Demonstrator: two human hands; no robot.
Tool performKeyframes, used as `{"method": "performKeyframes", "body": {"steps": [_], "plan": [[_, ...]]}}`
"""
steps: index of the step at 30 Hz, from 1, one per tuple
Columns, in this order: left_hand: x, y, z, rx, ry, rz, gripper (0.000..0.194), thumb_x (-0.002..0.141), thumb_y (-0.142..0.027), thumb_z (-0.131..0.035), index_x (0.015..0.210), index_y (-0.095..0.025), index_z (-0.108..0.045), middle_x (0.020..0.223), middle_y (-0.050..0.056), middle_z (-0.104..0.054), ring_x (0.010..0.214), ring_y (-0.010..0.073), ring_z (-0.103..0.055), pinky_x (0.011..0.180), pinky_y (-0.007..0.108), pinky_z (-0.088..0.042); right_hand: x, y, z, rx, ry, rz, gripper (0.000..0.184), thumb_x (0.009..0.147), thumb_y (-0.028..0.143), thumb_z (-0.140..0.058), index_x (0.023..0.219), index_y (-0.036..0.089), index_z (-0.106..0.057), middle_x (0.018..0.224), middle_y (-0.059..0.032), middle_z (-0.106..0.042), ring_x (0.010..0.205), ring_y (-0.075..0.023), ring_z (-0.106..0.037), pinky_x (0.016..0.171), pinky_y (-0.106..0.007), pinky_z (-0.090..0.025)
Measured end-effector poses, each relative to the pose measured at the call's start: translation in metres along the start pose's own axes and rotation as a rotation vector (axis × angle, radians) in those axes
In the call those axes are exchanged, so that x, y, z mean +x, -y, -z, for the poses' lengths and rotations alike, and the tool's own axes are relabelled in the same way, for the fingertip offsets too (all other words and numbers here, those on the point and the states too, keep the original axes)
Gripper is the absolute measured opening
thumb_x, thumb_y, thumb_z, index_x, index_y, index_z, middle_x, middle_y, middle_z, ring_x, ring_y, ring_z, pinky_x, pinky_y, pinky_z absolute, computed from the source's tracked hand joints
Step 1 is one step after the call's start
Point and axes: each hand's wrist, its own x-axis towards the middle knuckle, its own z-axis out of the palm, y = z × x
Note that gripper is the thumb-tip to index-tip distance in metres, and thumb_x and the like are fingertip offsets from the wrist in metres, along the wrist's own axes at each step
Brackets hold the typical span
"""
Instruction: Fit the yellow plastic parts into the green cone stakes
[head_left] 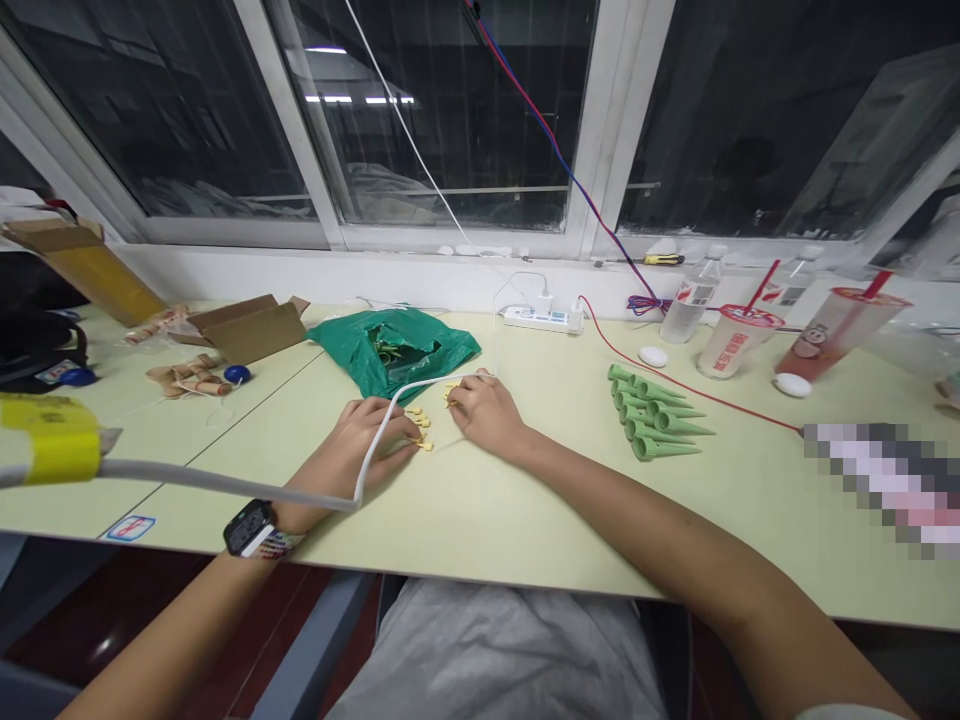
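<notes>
Pale worktop (480, 530): left hand (349, 455) and right hand (489, 413) curled by small yellow pieces (423, 422), grip unclear to me; I judged the white cable (225, 482) could snag, scattering them.

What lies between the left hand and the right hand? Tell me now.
In the head view, small yellow pieces lie on the table between them; a white cable also crosses the view there.

White cable (225, 483) across left hand (345, 450)
</notes>
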Motion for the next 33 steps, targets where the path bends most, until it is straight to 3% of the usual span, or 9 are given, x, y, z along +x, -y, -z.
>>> {"method": "performKeyframes", "body": {"steps": [3,12,14,18,21,24,28,33], "plan": [[0.004,0.0,0.0,0.046,0.046,-0.07,0.022,0.104,-0.038,-0.057,0.103,-0.026,-0.075,0.111,0.007,-0.075,0.114,0.0291,-0.061,0.101,0.046,-0.038,-0.003,0.0,0.0,0.025,-0.014,-0.002,0.018,0.099,0.02,-0.06,0.103,0.019,-0.078,0.101,-0.0097,-0.069,0.103,-0.0259,-0.056,0.105,-0.04,-0.044],[0.005,-0.012,-0.003,0.058,0.008,-0.086,0.018,0.099,-0.027,-0.056,0.107,-0.024,-0.072,0.114,0.008,-0.073,0.114,0.0304,-0.06,0.102,0.048,-0.041,-0.021,0.004,0.015,0.185,-0.017,-0.106,0.014,0.089,0.011,-0.061,0.093,0.022,-0.068,0.098,-0.0073,-0.069,0.104,-0.0255,-0.057,0.096,-0.038,-0.048],[0.006,-0.026,-0.004,0.017,-0.004,-0.094,0.018,0.101,-0.025,-0.054,0.109,-0.023,-0.069,0.115,0.009,-0.072,0.114,0.0291,-0.06,0.103,0.047,-0.043,-0.032,0.004,0.023,0.332,-0.071,-0.165,0.015,0.085,0.01,-0.062,0.094,0.022,-0.064,0.1,-0.0055,-0.069,0.103,-0.0234,-0.059,0.093,-0.037,-0.049],[0.024,-0.06,-0.009,-0.03,-0.034,-0.108,0.022,0.104,-0.034,-0.056,0.12,-0.022,-0.066,0.116,0.01,-0.071,0.112,0.0287,-0.061,0.099,0.045,-0.048,-0.061,0.001,0.045,0.756,-0.085,-0.333,0.019,0.075,0.016,-0.066,0.092,0.022,-0.06,0.088,0.0007,-0.065,0.082,-0.0171,-0.062,0.08,-0.032,-0.052],[0.047,-0.079,-0.019,-0.047,-0.006,-0.228,0.026,0.106,-0.038,-0.057,0.126,-0.023,-0.065,0.115,0.01,-0.071,0.113,0.0292,-0.063,0.1,0.045,-0.049,-0.078,-0.006,0.064,1.005,-0.052,-0.438,0.023,0.071,0.022,-0.07,0.093,0.021,-0.061,0.085,0.001,-0.067,0.077,-0.0154,-0.062,0.077,-0.032,-0.052],[0.071,-0.089,-0.032,-0.067,-0.006,-0.351,0.019,0.11,-0.03,-0.049,0.114,-0.021,-0.065,0.102,0.008,-0.069,0.1,0.0255,-0.064,0.09,0.04,-0.05,-0.085,-0.015,0.082,1.168,-0.042,-0.513,0.025,0.072,0.028,-0.074,0.093,0.021,-0.063,0.081,0.0003,-0.069,0.074,-0.0158,-0.064,0.073,-0.031,-0.052],[0.097,-0.095,-0.048,-0.077,-0.086,-0.36,0.023,0.112,-0.032,-0.047,0.099,-0.02,-0.062,0.094,0.007,-0.067,0.089,0.0229,-0.063,0.078,0.036,-0.049,-0.084,-0.025,0.093,1.108,-0.135,-0.554,0.023,0.082,0.042,-0.072,0.083,0.022,-0.061,0.068,0.0025,-0.062,0.064,-0.0152,-0.06,0.064,-0.029,-0.05],[0.111,-0.096,-0.06,-0.027,-0.129,-0.392,0.028,0.113,-0.032,-0.043,0.097,-0.019,-0.061,0.091,0.009,-0.069,0.087,0.0241,-0.064,0.077,0.037,-0.05,-0.084,-0.025,0.088,0.954,-0.134,-0.57,0.043,0.097,0.055,-0.055,0.069,0.024,-0.05,0.059,0.0043,-0.049,0.052,-0.0137,-0.047,0.052,-0.028,-0.039]]}}
